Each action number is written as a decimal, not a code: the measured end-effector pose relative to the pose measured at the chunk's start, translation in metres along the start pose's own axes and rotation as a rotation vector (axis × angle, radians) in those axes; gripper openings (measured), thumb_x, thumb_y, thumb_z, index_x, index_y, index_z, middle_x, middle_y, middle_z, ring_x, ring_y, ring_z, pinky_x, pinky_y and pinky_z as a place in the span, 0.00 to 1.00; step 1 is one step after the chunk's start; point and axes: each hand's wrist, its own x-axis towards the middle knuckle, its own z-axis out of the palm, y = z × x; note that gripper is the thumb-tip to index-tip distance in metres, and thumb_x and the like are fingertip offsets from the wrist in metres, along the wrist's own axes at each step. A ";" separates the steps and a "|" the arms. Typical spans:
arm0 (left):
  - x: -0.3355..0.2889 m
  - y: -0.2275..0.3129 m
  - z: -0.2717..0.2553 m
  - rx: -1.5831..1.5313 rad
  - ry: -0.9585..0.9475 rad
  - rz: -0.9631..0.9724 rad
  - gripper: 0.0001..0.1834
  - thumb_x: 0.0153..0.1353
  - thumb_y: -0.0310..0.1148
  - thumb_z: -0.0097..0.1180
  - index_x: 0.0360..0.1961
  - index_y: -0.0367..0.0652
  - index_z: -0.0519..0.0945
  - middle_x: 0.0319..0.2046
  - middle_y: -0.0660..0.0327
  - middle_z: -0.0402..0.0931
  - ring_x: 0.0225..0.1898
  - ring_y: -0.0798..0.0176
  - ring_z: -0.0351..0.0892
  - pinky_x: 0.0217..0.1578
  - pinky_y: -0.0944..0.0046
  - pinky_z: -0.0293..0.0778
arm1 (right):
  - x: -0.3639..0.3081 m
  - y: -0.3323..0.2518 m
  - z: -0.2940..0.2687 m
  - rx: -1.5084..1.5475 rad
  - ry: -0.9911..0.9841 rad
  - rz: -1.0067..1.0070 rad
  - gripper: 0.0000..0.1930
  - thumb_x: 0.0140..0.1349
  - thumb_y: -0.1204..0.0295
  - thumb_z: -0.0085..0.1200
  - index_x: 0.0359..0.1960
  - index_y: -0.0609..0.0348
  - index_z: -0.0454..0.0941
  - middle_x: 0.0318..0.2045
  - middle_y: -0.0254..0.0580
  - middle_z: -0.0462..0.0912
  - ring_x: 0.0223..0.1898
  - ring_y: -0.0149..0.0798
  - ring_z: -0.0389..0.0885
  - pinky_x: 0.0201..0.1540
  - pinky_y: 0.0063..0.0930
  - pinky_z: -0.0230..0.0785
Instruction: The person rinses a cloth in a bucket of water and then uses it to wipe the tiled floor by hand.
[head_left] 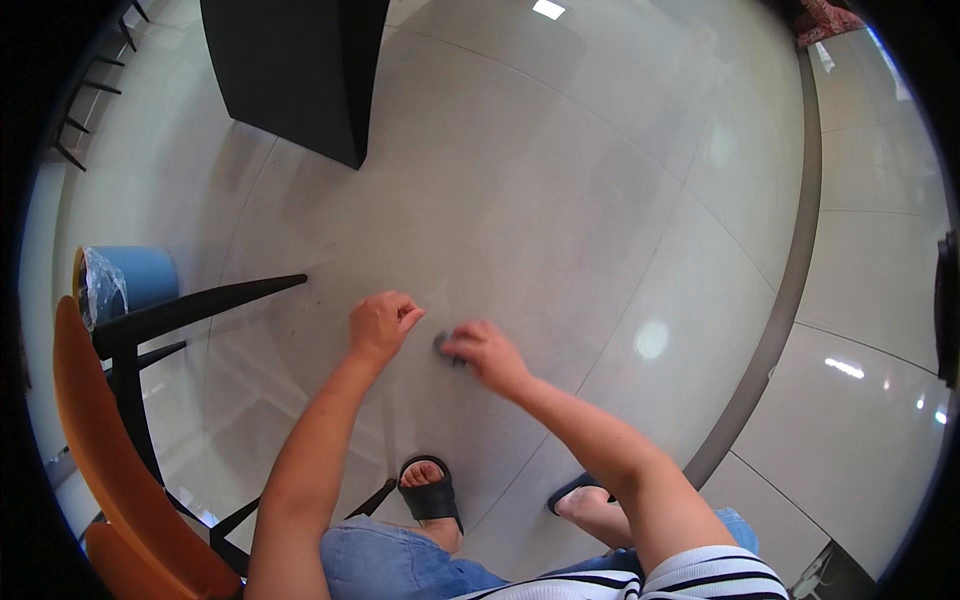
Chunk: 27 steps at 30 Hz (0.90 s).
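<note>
Striped knit shirt nearest me, black bands on white, below both hands; my right hand is closed on a small dark grey object, thumb and fingers bunched around its right side; its rounded left edge sticks out toward my left hand; blur hides its material and exact shape; left hand sits just beside, left of the object and apart from it, fingers curled in, thumb against the index side; closed, can't tell if anything thin is pinched there.

Behind the grip: pale glossy floor tiles, thin joints, light glare; a matte grey-brown strip curves past, well right of my right hand; below the grip, faded blue denim shorts and a smooth black slide sandal with a broad strap; left of my left hand, an orange chair, smooth curved shell, tapered black legs; beyond it a round blue bin with a crinkled clear liner; above the left hand, a flat-sided black block.
</note>
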 end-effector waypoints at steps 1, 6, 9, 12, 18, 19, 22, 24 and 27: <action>-0.002 -0.003 -0.002 0.019 0.002 -0.005 0.10 0.60 0.40 0.62 0.26 0.47 0.83 0.26 0.62 0.80 0.31 0.53 0.80 0.33 0.55 0.74 | 0.002 -0.008 -0.005 0.060 -0.082 0.031 0.26 0.48 0.88 0.48 0.46 0.45 0.84 0.47 0.43 0.80 0.55 0.47 0.74 0.57 0.41 0.71; 0.000 -0.028 0.008 0.002 0.282 -0.023 0.09 0.63 0.30 0.53 0.42 0.44 0.82 0.41 0.57 0.81 0.44 0.50 0.79 0.43 0.53 0.75 | 0.108 0.046 -0.050 -0.051 0.523 -0.014 0.26 0.49 0.89 0.48 0.48 0.51 0.82 0.49 0.44 0.79 0.54 0.53 0.73 0.57 0.39 0.68; 0.005 -0.053 0.010 0.069 0.378 0.035 0.18 0.62 0.23 0.48 0.52 0.44 0.79 0.51 0.56 0.78 0.53 0.50 0.77 0.51 0.53 0.73 | 0.159 0.020 -0.044 -0.061 0.448 0.068 0.24 0.51 0.88 0.49 0.48 0.50 0.83 0.48 0.42 0.80 0.54 0.52 0.73 0.56 0.39 0.69; 0.012 -0.058 0.017 0.080 0.330 0.039 0.24 0.59 0.20 0.47 0.57 0.44 0.77 0.55 0.57 0.77 0.56 0.49 0.75 0.56 0.54 0.71 | 0.136 0.015 0.007 -0.089 0.123 -0.111 0.22 0.52 0.86 0.52 0.47 0.48 0.83 0.48 0.37 0.79 0.53 0.48 0.74 0.56 0.38 0.70; 0.003 -0.066 0.014 0.111 0.321 0.026 0.28 0.58 0.19 0.45 0.61 0.44 0.74 0.60 0.55 0.73 0.60 0.49 0.72 0.59 0.52 0.68 | 0.031 -0.010 0.000 0.134 -0.339 -0.141 0.24 0.49 0.87 0.53 0.47 0.48 0.84 0.49 0.35 0.80 0.55 0.46 0.75 0.57 0.36 0.71; 0.004 -0.059 0.022 0.124 0.325 0.035 0.29 0.58 0.18 0.45 0.62 0.44 0.74 0.61 0.55 0.72 0.62 0.49 0.71 0.60 0.52 0.67 | 0.034 0.013 -0.018 0.057 -0.114 -0.177 0.26 0.48 0.89 0.51 0.47 0.49 0.84 0.48 0.37 0.81 0.54 0.47 0.75 0.57 0.37 0.71; 0.012 -0.047 0.028 0.097 0.278 0.139 0.31 0.57 0.18 0.44 0.64 0.45 0.72 0.65 0.54 0.69 0.65 0.49 0.67 0.62 0.51 0.65 | 0.084 0.095 -0.112 -0.105 0.579 -0.018 0.26 0.51 0.91 0.44 0.48 0.54 0.83 0.45 0.45 0.82 0.50 0.51 0.78 0.54 0.40 0.70; 0.020 -0.031 0.031 0.066 0.229 0.212 0.32 0.58 0.17 0.43 0.66 0.44 0.70 0.66 0.54 0.67 0.67 0.48 0.66 0.64 0.51 0.63 | 0.106 0.125 -0.183 -0.162 0.897 0.239 0.23 0.54 0.87 0.46 0.49 0.55 0.81 0.44 0.46 0.81 0.48 0.51 0.77 0.54 0.38 0.70; 0.041 -0.011 0.035 0.056 0.158 0.264 0.31 0.60 0.17 0.42 0.67 0.43 0.68 0.68 0.54 0.65 0.67 0.47 0.64 0.66 0.52 0.61 | 0.095 0.144 -0.172 -0.264 0.835 0.184 0.22 0.54 0.87 0.46 0.48 0.55 0.82 0.44 0.46 0.82 0.52 0.51 0.76 0.57 0.41 0.68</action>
